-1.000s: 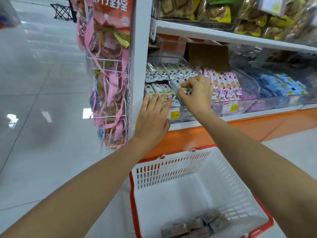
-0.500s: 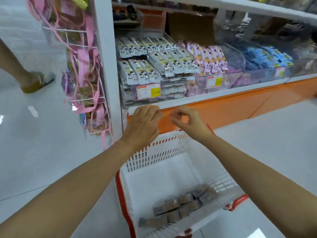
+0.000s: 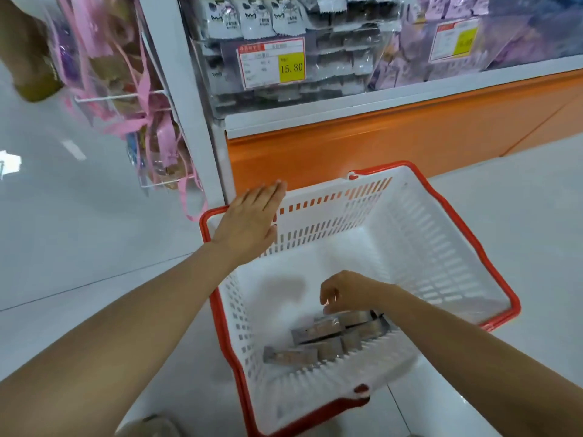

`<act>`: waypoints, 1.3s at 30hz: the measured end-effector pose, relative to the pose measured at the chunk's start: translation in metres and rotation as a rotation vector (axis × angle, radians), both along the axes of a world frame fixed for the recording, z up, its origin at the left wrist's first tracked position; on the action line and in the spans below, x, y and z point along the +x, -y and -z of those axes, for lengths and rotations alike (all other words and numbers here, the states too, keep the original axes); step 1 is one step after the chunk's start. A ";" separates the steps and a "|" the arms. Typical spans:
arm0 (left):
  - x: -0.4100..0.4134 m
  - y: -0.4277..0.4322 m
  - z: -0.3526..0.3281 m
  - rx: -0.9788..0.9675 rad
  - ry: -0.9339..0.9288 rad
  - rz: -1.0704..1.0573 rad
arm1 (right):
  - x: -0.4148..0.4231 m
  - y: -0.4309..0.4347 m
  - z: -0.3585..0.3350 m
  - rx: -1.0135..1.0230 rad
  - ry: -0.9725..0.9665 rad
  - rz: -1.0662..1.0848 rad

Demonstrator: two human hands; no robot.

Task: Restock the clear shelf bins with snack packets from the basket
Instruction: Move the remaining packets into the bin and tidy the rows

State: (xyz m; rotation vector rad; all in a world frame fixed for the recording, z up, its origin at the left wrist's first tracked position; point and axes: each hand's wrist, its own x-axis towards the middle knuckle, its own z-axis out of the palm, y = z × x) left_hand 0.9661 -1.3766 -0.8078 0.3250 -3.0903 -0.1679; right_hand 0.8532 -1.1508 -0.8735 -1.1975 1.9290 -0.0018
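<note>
Left hand (image 3: 246, 225) lies flat, fingers straight and together, over the far-left corner of the basket (image 3: 426, 247); whether it rests on the red rim or hangs just above it cannot be told. Right hand (image 3: 350, 293) reaches down inside the basket, fingers curled over the snack packets (image 3: 325, 339), its tips at or touching the topmost one; whether a pinch has closed is not visible. The packets lie in a loose overlapping heap against the near wall. The clear shelf bin (image 3: 334, 70), far and above, carries a price label (image 3: 271, 63) and already holds many rows.

Judged step: picking up the next packets. A good pick would gather several aligned packets by their long edges, not one by a corner, since slick wrappers probably slide apart. The left hand could steady the light basket against tipping. Packets should go in face forward, matching the rows present.
</note>
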 end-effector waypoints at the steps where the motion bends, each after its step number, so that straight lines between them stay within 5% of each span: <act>1: 0.000 0.001 0.002 -0.016 -0.013 0.004 | 0.003 -0.001 0.006 0.040 -0.013 -0.025; 10: 0.000 0.000 0.009 -0.023 -0.041 -0.021 | 0.005 -0.010 0.028 0.131 -0.056 -0.117; 18: 0.001 0.000 0.008 -0.005 -0.036 -0.014 | 0.006 -0.014 0.025 0.087 0.016 0.046; 26: 0.000 0.002 0.006 0.019 -0.039 0.005 | -0.015 0.004 -0.022 -0.333 0.143 0.443; 31: -0.003 -0.007 -0.006 -0.011 -0.216 0.188 | -0.022 0.022 -0.066 -0.634 0.284 0.668; 36: -0.012 -0.028 -0.027 0.140 -0.151 0.200 | -0.019 0.035 -0.110 -0.855 0.463 0.802; 39: -0.015 -0.029 -0.042 0.461 -0.186 0.074 | -0.017 0.037 -0.129 -0.911 0.500 0.854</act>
